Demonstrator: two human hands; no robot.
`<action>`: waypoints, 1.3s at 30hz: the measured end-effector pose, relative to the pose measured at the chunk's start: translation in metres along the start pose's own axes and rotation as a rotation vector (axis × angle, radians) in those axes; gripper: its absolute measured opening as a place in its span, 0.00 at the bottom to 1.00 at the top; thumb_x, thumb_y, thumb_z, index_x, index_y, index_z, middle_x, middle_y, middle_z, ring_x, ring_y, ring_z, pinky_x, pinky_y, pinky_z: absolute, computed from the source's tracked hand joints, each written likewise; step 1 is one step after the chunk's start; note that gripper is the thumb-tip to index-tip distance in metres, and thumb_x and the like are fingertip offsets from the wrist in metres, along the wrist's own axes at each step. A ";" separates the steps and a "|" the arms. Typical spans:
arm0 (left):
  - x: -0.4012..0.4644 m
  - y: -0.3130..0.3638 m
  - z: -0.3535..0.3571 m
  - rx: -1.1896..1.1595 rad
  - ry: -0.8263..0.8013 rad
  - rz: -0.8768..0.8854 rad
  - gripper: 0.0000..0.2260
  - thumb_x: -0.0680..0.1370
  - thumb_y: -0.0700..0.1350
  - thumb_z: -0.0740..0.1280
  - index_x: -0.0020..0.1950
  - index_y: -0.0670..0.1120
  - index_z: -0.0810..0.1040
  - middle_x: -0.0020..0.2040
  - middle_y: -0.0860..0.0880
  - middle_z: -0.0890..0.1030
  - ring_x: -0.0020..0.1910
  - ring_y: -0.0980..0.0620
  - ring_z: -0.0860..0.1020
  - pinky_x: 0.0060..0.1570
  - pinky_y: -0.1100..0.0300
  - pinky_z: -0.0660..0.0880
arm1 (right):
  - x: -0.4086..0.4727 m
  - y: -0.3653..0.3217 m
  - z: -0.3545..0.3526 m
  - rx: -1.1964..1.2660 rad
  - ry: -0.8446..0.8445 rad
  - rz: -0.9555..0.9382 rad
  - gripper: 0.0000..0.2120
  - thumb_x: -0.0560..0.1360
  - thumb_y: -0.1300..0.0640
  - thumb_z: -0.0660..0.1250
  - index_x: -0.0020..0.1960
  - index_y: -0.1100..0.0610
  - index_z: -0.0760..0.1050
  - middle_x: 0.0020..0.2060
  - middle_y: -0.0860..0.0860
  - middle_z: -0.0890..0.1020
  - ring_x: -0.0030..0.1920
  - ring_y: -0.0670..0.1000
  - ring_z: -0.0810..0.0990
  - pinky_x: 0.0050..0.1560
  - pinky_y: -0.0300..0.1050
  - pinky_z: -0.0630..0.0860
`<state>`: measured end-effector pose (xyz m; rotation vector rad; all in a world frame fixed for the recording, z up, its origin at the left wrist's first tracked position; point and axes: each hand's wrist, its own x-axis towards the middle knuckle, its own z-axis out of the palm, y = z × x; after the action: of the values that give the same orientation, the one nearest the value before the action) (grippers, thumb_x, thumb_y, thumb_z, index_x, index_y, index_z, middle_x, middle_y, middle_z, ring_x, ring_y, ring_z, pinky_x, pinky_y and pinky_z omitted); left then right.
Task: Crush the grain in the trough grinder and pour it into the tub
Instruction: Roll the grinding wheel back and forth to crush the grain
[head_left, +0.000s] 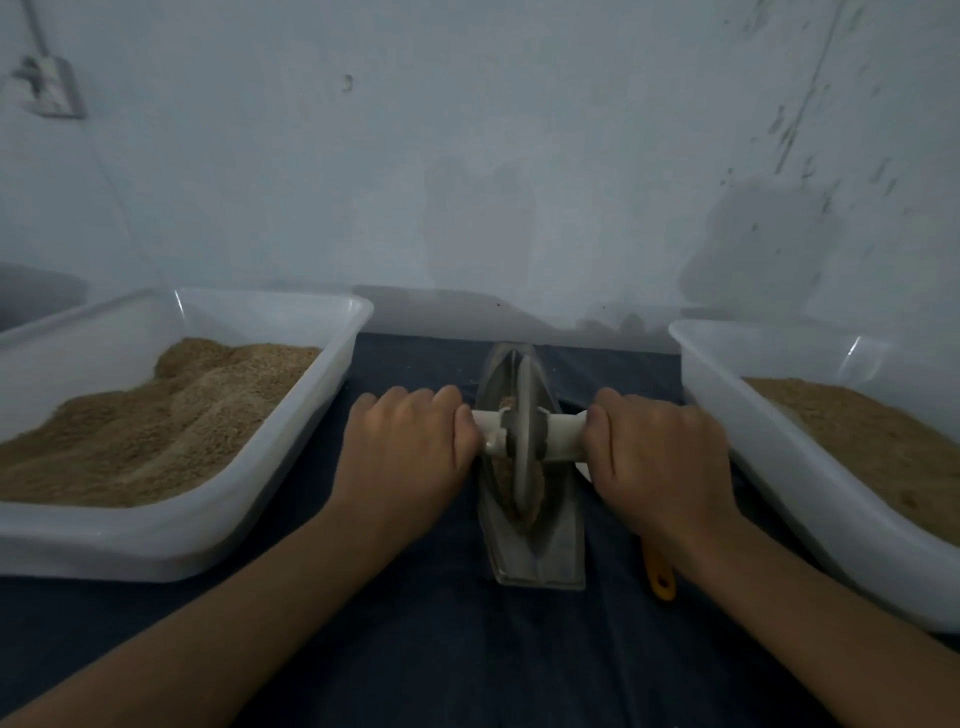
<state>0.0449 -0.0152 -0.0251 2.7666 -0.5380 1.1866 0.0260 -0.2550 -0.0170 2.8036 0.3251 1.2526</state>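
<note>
Step in hand: crushing — the wheel (522, 441) stands on edge in the trough grinder (530, 467), about midway along its length.
Left hand (410, 447): fingers curled round the left end of the white axle handle (563, 428), knuckles up.
Right hand (657, 452): wrapped round the right end of the same handle, level with the other.
Grain (537, 493): a small brown heap in the trough, lying against the wheel on its near side; a little shows on the far side too.
Tubs: left tub (332, 374) and right tub (727, 395) flank the grinder on the dark worktop (441, 649), both already holding brown grain — which one takes the crushed lot I cannot tell.
How to do it well: likely press down evenly through both hands so the wheel stays upright, and roll it the full length of the trough so the grain piled at the ends gets caught.
Watch for: the trough sliding on the cloth, or grain riding up over the low rim.
Nearby: a yellow-handled tool (660, 577) lies just beside the grinder, partly under the right wrist.
</note>
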 end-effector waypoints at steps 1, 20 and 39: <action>-0.004 0.002 0.000 -0.029 0.007 -0.024 0.15 0.83 0.51 0.48 0.39 0.52 0.65 0.33 0.53 0.68 0.31 0.49 0.65 0.36 0.52 0.62 | -0.002 0.000 -0.002 0.002 0.040 -0.006 0.22 0.85 0.49 0.43 0.36 0.51 0.64 0.25 0.45 0.65 0.23 0.47 0.63 0.25 0.45 0.61; 0.068 -0.010 0.038 0.299 -0.304 0.111 0.08 0.82 0.39 0.59 0.45 0.48 0.62 0.35 0.49 0.63 0.34 0.48 0.66 0.33 0.57 0.61 | 0.072 0.025 0.040 -0.142 -0.480 -0.137 0.05 0.82 0.57 0.57 0.49 0.57 0.63 0.37 0.52 0.68 0.37 0.53 0.69 0.30 0.46 0.58; 0.013 0.003 0.008 0.072 0.015 0.008 0.15 0.81 0.49 0.52 0.35 0.50 0.66 0.28 0.53 0.68 0.28 0.49 0.65 0.34 0.54 0.60 | -0.002 0.002 0.004 0.078 -0.026 0.082 0.20 0.81 0.49 0.46 0.31 0.49 0.61 0.23 0.44 0.62 0.23 0.42 0.58 0.28 0.41 0.50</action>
<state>0.0574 -0.0238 -0.0210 2.8153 -0.5154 1.2521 0.0283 -0.2572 -0.0205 2.9242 0.2656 1.2442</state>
